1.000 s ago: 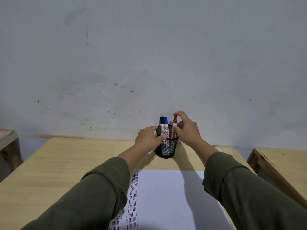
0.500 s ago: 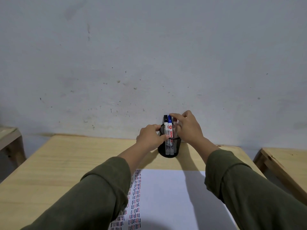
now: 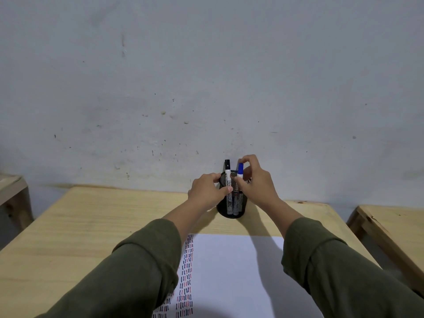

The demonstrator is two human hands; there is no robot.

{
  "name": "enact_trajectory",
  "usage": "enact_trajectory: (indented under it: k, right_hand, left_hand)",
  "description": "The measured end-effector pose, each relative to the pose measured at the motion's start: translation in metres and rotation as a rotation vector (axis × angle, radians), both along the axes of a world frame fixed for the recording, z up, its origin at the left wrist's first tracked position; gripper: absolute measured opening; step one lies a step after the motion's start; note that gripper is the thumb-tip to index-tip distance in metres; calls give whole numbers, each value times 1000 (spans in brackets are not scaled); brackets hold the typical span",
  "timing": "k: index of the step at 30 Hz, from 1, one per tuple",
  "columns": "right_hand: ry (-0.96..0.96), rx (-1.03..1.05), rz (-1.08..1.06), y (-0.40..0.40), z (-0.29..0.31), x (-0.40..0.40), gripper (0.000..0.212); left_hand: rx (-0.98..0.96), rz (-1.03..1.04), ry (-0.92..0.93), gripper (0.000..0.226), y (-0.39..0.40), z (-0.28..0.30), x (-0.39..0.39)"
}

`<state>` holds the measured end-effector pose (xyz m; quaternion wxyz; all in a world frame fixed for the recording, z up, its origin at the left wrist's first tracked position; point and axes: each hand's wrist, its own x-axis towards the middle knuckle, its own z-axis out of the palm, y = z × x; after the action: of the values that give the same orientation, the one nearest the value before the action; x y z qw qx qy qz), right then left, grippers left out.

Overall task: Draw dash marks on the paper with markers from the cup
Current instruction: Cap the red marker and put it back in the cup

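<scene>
Cup: a black mesh holder, set upright on the far part of the wooden surface, near the wall.
Left hand: closed around the cup's left side and rim.
Right hand: fingertips pinched on the blue-capped marker standing in the cup.
Black-capped marker: upright in the cup, untouched.
Paper: laid flat nearer the person, columns of dash marks along its left side.

Wall ahead of my hands: pale grey-blue, scuffed, w/ dark specks. Under my arms, a light wood table, butted up to that wall. Another wood table off to my right, a third far left. Light dim, soft.
</scene>
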<state>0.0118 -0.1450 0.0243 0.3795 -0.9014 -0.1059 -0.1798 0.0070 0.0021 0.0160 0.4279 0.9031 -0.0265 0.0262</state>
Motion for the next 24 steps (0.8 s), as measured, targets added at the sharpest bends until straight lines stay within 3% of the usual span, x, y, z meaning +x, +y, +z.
enact_trajectory:
  k: [6,11,15,20,24]
  right_hand:
    - [-107,339,-83,-2,33,-5,42]
    - [-140,624,-57,0,69,-19,40]
    - [56,579,139,9,72,-50,40]
    - [202,604,296,22,67,-98,38]
    - [288,629,319,29,73,-134,35]
  left_hand:
    - [-6,50,-28,57,5,11,-4]
    - [-288,70,-131,33,8,51,-18]
    - [-557,-13,-28,31,8,77,-41]
    - [-652,-132,54,33,15,87,-83]
    - [-748,-62,51,27,25,84,-113]
